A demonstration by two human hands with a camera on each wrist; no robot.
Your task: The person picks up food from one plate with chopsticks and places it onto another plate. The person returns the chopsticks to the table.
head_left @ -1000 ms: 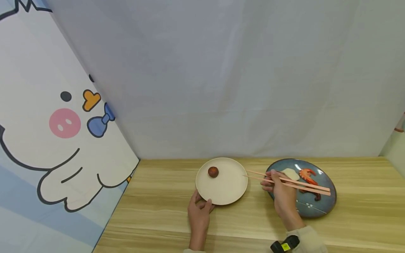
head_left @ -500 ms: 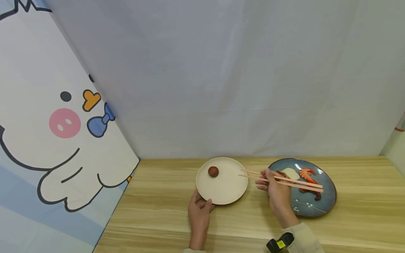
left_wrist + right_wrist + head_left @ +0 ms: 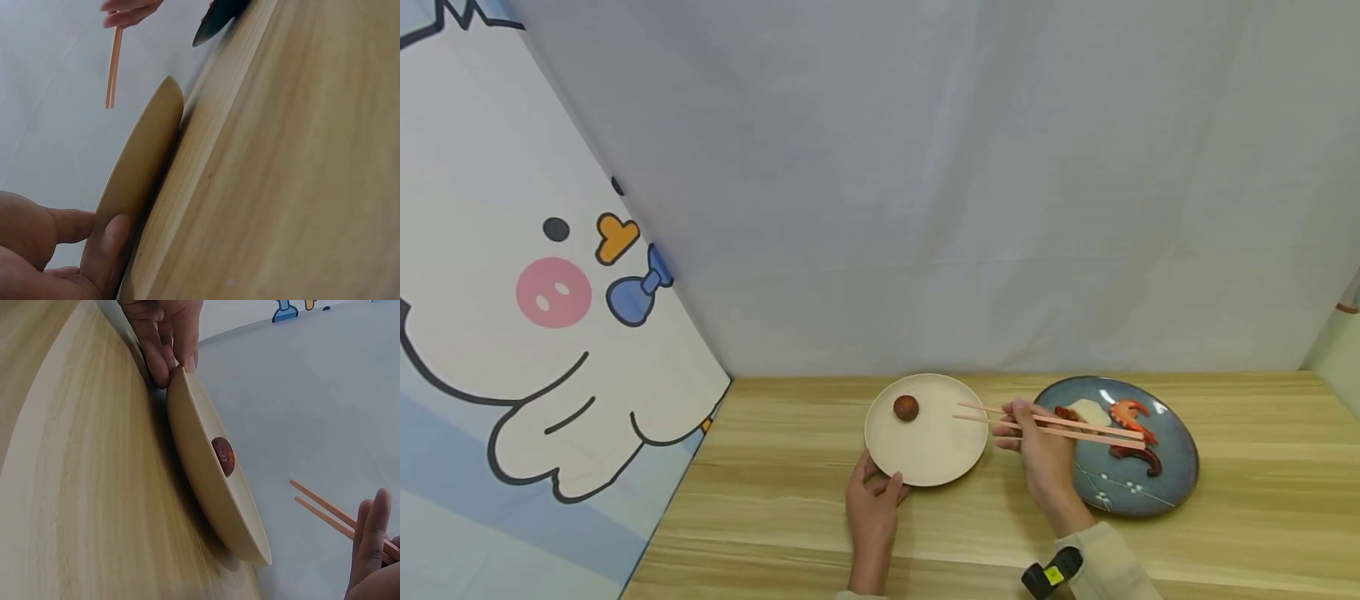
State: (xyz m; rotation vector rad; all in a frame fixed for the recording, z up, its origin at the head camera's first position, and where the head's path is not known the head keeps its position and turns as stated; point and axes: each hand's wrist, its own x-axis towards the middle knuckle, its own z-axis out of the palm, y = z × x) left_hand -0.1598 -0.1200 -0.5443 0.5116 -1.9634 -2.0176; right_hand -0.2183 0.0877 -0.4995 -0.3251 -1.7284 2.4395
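My left hand (image 3: 872, 504) pinches the near-left rim of a cream plate (image 3: 940, 450), thumb above and fingers at its side and underside in the left wrist view. A small round brown food piece (image 3: 906, 408), glossy in the right wrist view, lies at the plate's upper left. My right hand (image 3: 1047, 454) holds a pair of pink chopsticks (image 3: 1097, 432). Their thin tips, slightly apart with nothing between them, hover over the plate's right side; the right wrist view shows them raised off it. The thick ends extend back over the blue plate (image 3: 1176, 475).
On the blue plate lie a white flat piece (image 3: 1088, 411), an orange-red shrimp-like piece (image 3: 1127, 412), a dark red curled tentacle-like piece (image 3: 1142, 458) and a reddish bit (image 3: 1063, 412) partly behind the right hand. Both plates stand on a wooden table (image 3: 760, 467) before a pale cloth (image 3: 925, 208).
My right hand has moved left with the chopsticks, and their tips have come from the cream plate's right rim to over its surface. The left hand and both plates stay put.
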